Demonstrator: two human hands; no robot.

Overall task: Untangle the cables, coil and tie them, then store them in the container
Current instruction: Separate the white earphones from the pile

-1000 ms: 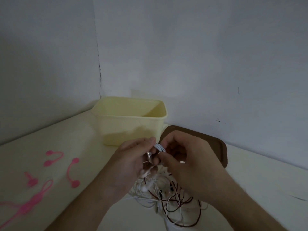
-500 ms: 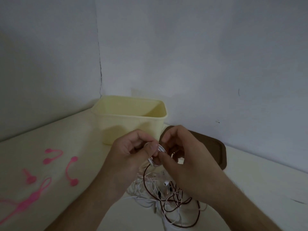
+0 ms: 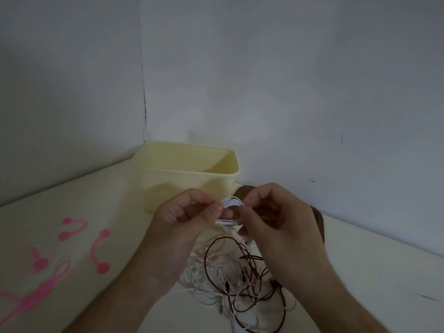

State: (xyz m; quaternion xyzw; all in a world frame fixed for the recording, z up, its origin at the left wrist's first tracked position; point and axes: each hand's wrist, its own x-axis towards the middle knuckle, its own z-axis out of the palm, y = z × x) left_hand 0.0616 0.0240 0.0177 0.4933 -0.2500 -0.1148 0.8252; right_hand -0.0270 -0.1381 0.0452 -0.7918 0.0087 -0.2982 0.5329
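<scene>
**wirenerd:** Since a second ago both hands have lifted a bit and the white loops between them look fuller, a proper little white coil now instead of a couple of turns. More of the brown cable shows under the hands too

**tidy_tom:** yep. Left hand pinches the coil's left side between thumb and curled fingers, right hand has thumb and forefinger on its right side, the other fingers curled in. So both are closed around that coil, held up above the bench

**wirenerd:** and the rest of the mess? looks like the tangle sits on the bench right below the hands, thin white strands and the brown cable looped through each other. Can't tell which strand runs up to the coil

**tidy_tom:** same, too blurry there. Pale yellow container stands behind the hands, near the wall corner, open top. What's inside can't be seen from this angle

**wirenerd:** brown lid lies flat just right of the container, mostly hidden behind the right hand

**tidy_tom:** pink ties are spread on the bench to the left, well apart from the tangle. A few curved ones with round ends, plus a longer pink strap at the lower left edge

**wirenerd:** grey walls behind, dim light, that's the lot
</scene>
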